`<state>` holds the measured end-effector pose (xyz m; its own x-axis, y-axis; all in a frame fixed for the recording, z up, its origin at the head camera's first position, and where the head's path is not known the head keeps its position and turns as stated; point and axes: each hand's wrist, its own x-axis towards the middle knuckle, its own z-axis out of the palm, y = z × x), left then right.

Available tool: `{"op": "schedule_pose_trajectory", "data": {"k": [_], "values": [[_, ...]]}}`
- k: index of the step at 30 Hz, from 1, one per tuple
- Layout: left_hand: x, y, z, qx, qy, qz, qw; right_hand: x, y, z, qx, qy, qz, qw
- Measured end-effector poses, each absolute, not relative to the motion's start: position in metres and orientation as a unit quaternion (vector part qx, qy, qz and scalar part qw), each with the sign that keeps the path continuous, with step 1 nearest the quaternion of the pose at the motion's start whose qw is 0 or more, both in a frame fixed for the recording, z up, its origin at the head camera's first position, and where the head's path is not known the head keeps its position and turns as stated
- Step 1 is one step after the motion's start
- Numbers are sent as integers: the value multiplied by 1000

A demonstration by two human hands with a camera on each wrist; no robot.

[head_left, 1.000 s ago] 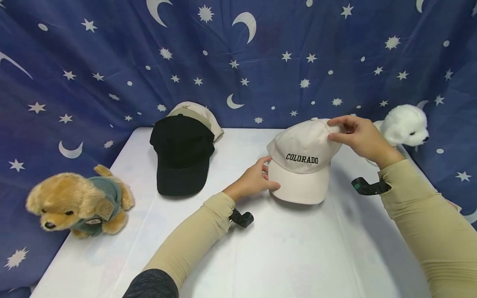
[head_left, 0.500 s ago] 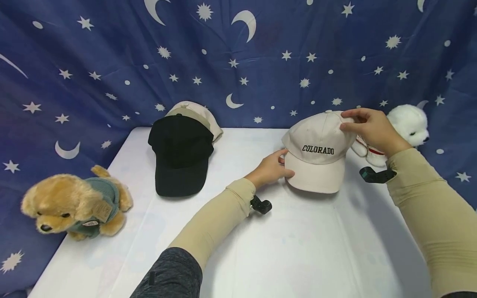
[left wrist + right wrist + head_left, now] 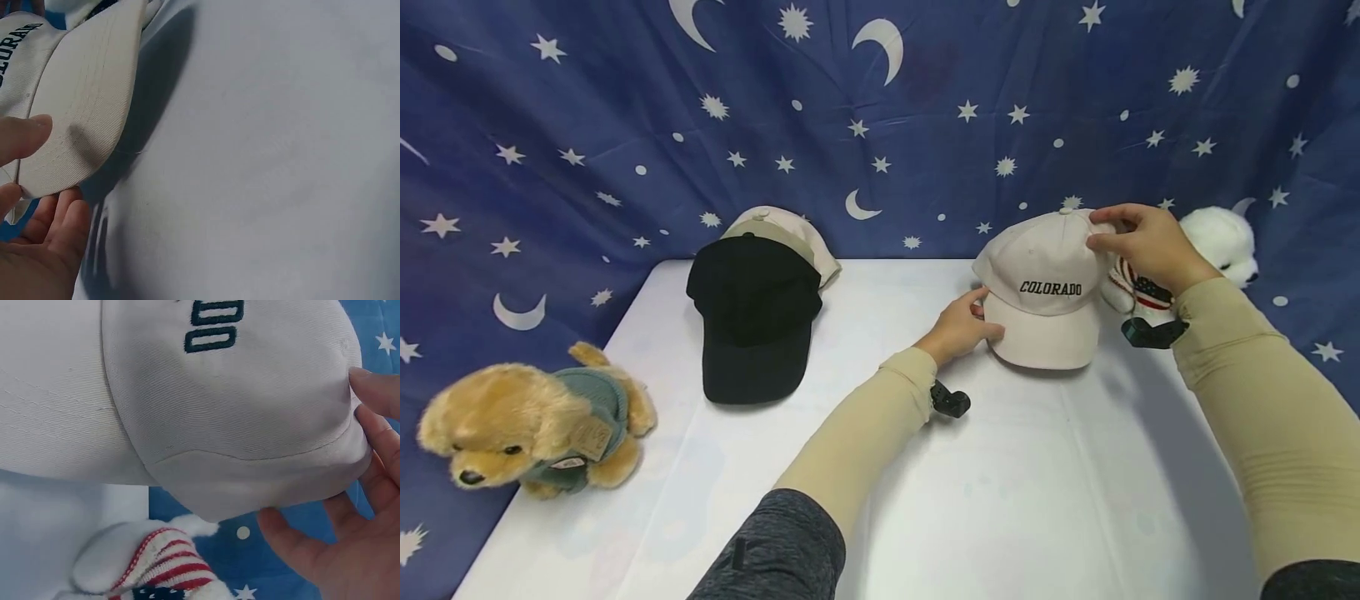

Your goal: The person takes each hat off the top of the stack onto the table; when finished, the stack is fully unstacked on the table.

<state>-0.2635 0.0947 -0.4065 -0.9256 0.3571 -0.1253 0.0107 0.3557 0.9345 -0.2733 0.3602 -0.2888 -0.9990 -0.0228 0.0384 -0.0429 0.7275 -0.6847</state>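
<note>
A cream baseball cap (image 3: 1047,258) lettered COLORADO is held upright at the back right of the white table (image 3: 1000,483), its brim toward me. My left hand (image 3: 961,327) pinches the brim's left edge; in the left wrist view the thumb (image 3: 28,139) lies on top and fingers curl beneath. With thumb and fingers my right hand (image 3: 1153,243) grips the crown's upper right. The right wrist view shows those fingers along the crown's edge (image 3: 269,481). From the head view I cannot tell whether the cap touches the table.
At the back left, a black cap (image 3: 755,321) lies in front of beige and cream caps (image 3: 801,229). A tan plush dog (image 3: 542,421) in a green sweater sits far left. Behind my right hand is a white plush dog (image 3: 1213,237). A starry blue curtain (image 3: 940,192) hangs behind.
Both hands have carried the cream cap back and to the right, toward the white plush dog, still gripping it. The view has shifted slightly; the black cap and the tan dog stay put.
</note>
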Motion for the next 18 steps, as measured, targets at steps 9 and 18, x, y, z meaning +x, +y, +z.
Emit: {"op": "schedule_pose_trajectory", "data": {"k": [9, 18], "values": [[-273, 108, -413, 105, 796, 572, 165, -288, 370, -297, 3, -928, 372, 1], [-273, 124, -415, 109, 771, 603, 171, -298, 376, -299, -30, -915, 402, 6]]}}
